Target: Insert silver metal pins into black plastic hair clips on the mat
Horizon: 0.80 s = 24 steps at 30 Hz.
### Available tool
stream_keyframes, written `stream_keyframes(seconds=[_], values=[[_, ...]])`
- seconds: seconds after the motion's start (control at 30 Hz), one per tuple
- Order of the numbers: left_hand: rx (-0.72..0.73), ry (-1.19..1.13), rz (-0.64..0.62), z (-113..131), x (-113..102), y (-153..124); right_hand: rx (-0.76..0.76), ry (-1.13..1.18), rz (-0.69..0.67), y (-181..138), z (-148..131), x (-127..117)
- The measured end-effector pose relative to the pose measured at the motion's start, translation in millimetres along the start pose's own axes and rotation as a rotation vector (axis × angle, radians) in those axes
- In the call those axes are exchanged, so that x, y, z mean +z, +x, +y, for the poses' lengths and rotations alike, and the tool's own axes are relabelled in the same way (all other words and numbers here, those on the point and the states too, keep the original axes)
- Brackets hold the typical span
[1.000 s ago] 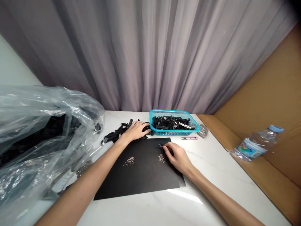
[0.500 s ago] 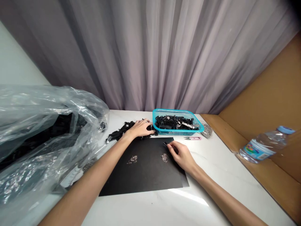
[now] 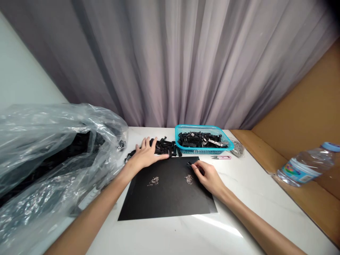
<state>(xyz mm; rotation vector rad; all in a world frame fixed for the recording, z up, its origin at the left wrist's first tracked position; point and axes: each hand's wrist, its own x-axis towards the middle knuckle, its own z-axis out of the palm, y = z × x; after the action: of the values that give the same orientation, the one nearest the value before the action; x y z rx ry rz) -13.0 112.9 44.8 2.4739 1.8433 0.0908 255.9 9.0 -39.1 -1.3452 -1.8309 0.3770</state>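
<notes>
My left hand (image 3: 145,154) is spread flat with fingers apart over a pile of black plastic parts (image 3: 164,146), at the back edge of a black sheet (image 3: 170,200). My right hand (image 3: 207,174) pinches a small black plastic part (image 3: 189,164) above the sheet's back right corner. Two little heaps of small shiny metal pieces lie on the sheet, a left heap (image 3: 154,181) and a right heap (image 3: 188,179) close to my right hand. What each metal piece is, I cannot make out.
A blue basket (image 3: 204,151) full of black parts stands behind the sheet. Pink-handled thread snips (image 3: 221,157) and a small clear bag (image 3: 238,148) lie beside it. A large plastic bag (image 3: 63,159) covers the left side. A water bottle (image 3: 305,168) stands on cardboard at right.
My left hand has moved left, away from the basket, across the pile, and its fingers have spread. My right hand keeps its pinch on the black part. The view has shifted slightly.
</notes>
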Motion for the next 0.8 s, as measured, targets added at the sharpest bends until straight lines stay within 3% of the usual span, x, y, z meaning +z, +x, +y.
stream_keyframes(seconds=[0.2, 0.57, 0.8], values=[[-0.104, 0.08, -0.1, -25, -4, -26, 0.012, 0.003, -0.007, 0, 0, -1], [-0.136, 0.161, 0.023, -7, -1, -33, 0.019, 0.003, -0.037, 0, 2, -3], [-0.287, 0.083, -0.088, -28, -9, -32, 0.023, 0.001, -0.045, -1, 4, -2]])
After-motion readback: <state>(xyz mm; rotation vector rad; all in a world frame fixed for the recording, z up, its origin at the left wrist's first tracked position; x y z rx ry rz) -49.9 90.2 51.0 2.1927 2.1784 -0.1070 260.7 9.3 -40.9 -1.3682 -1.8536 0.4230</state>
